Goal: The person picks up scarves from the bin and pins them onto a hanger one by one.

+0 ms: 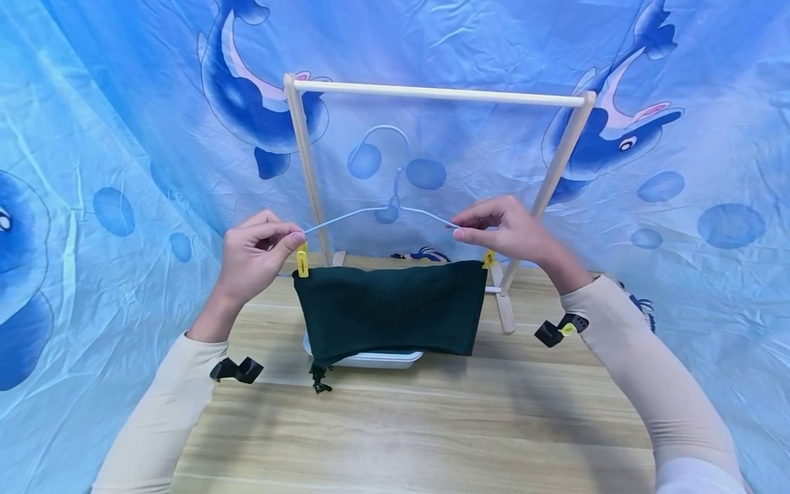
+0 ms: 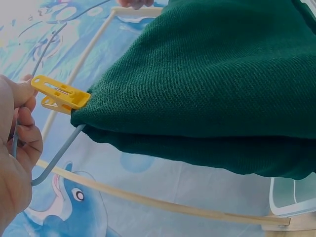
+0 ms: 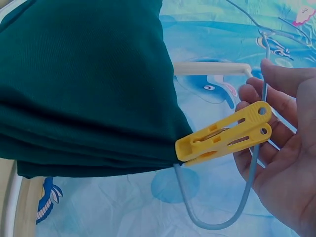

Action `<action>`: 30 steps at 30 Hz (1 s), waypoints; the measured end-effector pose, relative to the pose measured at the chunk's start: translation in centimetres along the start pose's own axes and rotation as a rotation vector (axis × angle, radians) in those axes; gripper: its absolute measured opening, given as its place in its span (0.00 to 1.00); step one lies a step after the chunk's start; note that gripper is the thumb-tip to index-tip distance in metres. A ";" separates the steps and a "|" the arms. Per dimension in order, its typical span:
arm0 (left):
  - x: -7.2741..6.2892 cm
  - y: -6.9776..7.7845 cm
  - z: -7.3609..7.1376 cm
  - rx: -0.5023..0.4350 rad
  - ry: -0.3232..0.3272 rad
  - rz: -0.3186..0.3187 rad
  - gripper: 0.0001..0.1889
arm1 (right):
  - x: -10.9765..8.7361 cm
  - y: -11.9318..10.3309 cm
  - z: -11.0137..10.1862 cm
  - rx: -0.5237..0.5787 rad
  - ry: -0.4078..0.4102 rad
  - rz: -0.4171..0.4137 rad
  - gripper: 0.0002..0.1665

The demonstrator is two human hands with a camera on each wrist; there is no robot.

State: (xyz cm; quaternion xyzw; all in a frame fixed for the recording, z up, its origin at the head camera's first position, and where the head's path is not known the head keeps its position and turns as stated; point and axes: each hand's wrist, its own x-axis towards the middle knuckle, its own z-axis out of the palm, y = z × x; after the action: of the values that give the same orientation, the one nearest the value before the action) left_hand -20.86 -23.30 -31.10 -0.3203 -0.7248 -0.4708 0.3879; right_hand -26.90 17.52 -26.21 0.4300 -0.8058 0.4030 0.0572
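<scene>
A light blue wire hanger (image 1: 352,215) is held up with its hook pointing away. My left hand (image 1: 256,254) pinches its left shoulder, and the thumb and fingers of my right hand (image 1: 509,230) grip the right shoulder. A dark green knitted scarf (image 1: 395,309), folded over the hanger's lower bar, hangs between the hands; a tassel shows at its lower left. One yellow clothespin (image 2: 61,93) clamps the scarf's left top corner, close to the left fingers. Another yellow clothespin (image 3: 222,136) clamps the right corner, beside the right fingers.
Behind the hanger stands a wooden rack with a white top rail (image 1: 438,92). A white plastic container (image 1: 376,360) sits on the wood-grain table (image 1: 395,432), partly hidden under the scarf. Blue dolphin-print cloth (image 1: 494,41) surrounds the table. Dark patterned fabric (image 1: 426,255) lies behind.
</scene>
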 end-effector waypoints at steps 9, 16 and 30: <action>0.2 0.2 -0.1 0.010 -0.030 -0.017 0.02 | 0.0 0.5 -0.1 0.141 0.018 -0.072 0.09; 0.1 0.3 0.0 0.010 -0.052 -0.061 0.03 | 0.0 0.7 -0.1 0.207 0.030 -0.088 0.09; 0.5 0.5 0.3 0.094 -0.043 -0.077 0.02 | -0.2 0.8 0.5 0.210 0.128 -0.110 0.08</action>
State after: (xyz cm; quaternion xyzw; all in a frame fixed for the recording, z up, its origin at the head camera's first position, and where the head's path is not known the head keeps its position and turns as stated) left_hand -20.75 -22.84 -30.56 -0.2838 -0.7659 -0.4438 0.3686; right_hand -27.21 17.58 -27.11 0.4505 -0.7292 0.5081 0.0851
